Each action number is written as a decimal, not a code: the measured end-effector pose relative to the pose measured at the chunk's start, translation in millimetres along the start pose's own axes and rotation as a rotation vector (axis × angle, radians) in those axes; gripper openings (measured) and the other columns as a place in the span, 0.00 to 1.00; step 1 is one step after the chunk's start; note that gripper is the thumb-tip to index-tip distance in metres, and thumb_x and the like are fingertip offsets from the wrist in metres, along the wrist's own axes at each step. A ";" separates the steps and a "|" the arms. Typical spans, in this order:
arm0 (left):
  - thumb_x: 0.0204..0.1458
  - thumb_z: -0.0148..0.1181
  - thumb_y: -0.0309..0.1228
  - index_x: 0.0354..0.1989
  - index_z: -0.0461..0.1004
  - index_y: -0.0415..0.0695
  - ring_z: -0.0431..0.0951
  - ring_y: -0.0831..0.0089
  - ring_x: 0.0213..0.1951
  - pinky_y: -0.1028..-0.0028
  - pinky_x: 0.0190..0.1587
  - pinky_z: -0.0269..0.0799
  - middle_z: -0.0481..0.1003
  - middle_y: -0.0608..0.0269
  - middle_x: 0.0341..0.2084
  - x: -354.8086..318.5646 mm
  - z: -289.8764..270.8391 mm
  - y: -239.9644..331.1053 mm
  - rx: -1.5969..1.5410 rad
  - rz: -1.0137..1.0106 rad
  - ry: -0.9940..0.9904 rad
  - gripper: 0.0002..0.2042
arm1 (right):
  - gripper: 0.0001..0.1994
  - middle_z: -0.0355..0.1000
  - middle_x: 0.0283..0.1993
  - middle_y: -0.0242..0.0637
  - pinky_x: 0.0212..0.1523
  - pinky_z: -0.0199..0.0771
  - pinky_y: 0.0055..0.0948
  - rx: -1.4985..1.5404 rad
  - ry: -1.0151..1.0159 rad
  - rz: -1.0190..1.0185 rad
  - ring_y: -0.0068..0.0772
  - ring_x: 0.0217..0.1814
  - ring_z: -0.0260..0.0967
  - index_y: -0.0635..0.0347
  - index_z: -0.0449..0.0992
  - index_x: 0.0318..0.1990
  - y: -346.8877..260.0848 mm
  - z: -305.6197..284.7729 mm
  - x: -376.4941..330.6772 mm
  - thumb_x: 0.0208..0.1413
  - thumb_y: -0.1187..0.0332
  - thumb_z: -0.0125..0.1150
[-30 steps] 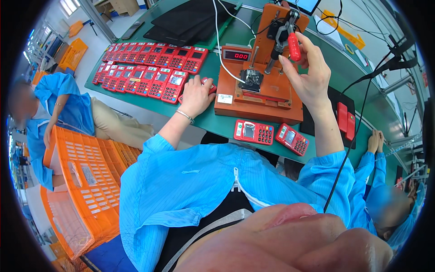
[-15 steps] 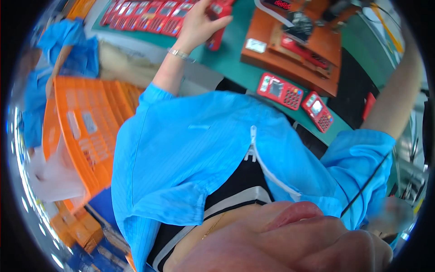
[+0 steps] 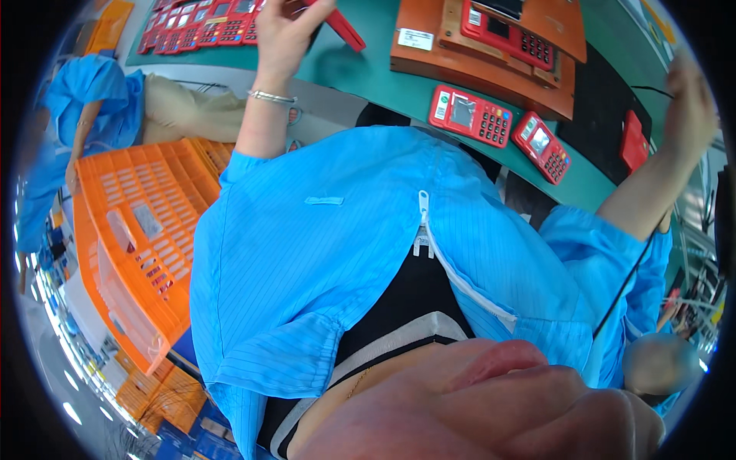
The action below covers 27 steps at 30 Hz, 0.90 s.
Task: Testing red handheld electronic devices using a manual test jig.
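At the top left of the green table, my left hand (image 3: 284, 38), with a bracelet at its wrist, grips a red card payment terminal (image 3: 342, 27) that is tilted on edge. Part of that terminal is cut off by the upper picture edge. My right hand (image 3: 688, 103) is raised at the far right, smeared by motion, so its fingers do not read clearly. Between the hands, another red terminal (image 3: 510, 37) lies in an orange-brown fixture (image 3: 491, 83). Two more, a larger terminal (image 3: 469, 115) and a smaller terminal (image 3: 541, 147), lie face up by the near table edge.
Rows of red terminals (image 3: 201, 27) cover the table's far left. A black mat (image 3: 602, 126) with a red piece (image 3: 635, 142) lies right of the fixture. Orange crates (image 3: 146, 215) stand at my left, a blue-clothed person (image 3: 96, 96) beyond. Another person's head (image 3: 661, 364) shows lower right.
The view has shifted. My left hand now holds its terminal tilted, farther left. My right hand has come into view at the right edge. More of the terminal in the fixture shows.
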<state>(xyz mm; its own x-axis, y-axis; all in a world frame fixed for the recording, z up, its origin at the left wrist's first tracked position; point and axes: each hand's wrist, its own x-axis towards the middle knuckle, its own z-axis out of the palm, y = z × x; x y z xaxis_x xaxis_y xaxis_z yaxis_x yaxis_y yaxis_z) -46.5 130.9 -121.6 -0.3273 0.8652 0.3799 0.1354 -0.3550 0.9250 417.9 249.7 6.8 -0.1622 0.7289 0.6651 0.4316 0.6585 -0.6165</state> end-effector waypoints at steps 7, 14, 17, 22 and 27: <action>0.47 0.70 0.27 0.54 0.69 0.39 0.76 0.74 0.44 0.75 0.47 0.73 0.75 0.60 0.43 -22.5 -51.7 -14.1 0.003 -0.043 -0.059 0.25 | 0.26 0.75 0.46 0.38 0.49 0.74 0.26 -0.082 -0.460 0.148 0.28 0.48 0.74 0.63 0.75 0.49 0.1 101.7 -86.9 0.45 0.58 0.75; 0.45 0.73 0.27 0.47 0.70 0.39 0.76 0.77 0.43 0.79 0.45 0.74 0.75 0.62 0.42 -48.1 -64.4 7.9 0.214 -0.078 -0.088 0.22 | 0.29 0.73 0.41 0.38 0.45 0.69 0.28 -0.109 -0.250 -0.210 0.30 0.47 0.69 0.64 0.70 0.57 -13.1 137.4 -72.7 0.60 0.48 0.56; 0.44 0.73 0.27 0.47 0.70 0.39 0.77 0.76 0.41 0.77 0.44 0.75 0.76 0.62 0.41 -45.6 -67.9 5.6 0.251 -0.079 -0.080 0.23 | 0.27 0.72 0.49 0.43 0.56 0.65 0.33 0.257 -0.416 0.085 0.37 0.60 0.64 0.64 0.71 0.56 -11.1 127.8 -69.3 0.60 0.49 0.56; 0.49 0.71 0.38 0.42 0.74 0.39 0.73 0.80 0.29 0.79 0.34 0.71 0.76 0.66 0.27 -30.9 -74.8 -14.2 0.582 -0.083 0.044 0.18 | 0.34 0.73 0.47 0.37 0.50 0.73 0.29 -0.067 -0.496 0.153 0.31 0.48 0.72 0.61 0.73 0.51 16.6 81.4 -88.3 0.37 0.53 0.79; 0.58 0.61 0.38 0.42 0.77 0.40 0.67 0.85 0.26 0.80 0.28 0.67 0.73 0.70 0.25 -24.9 -90.0 -29.9 0.618 -0.027 0.160 0.13 | 0.34 0.72 0.45 0.33 0.55 0.68 0.27 0.163 -0.363 0.441 0.26 0.48 0.69 0.61 0.72 0.51 12.0 13.5 -145.8 0.32 0.59 0.79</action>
<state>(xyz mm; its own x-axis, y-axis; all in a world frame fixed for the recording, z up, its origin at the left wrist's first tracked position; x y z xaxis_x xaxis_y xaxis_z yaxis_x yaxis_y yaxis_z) -126.5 88.1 -158.6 -0.4670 0.7904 0.3964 0.6239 -0.0232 0.7812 434.7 153.9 -103.3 -0.3045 0.9386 0.1624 0.3896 0.2783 -0.8779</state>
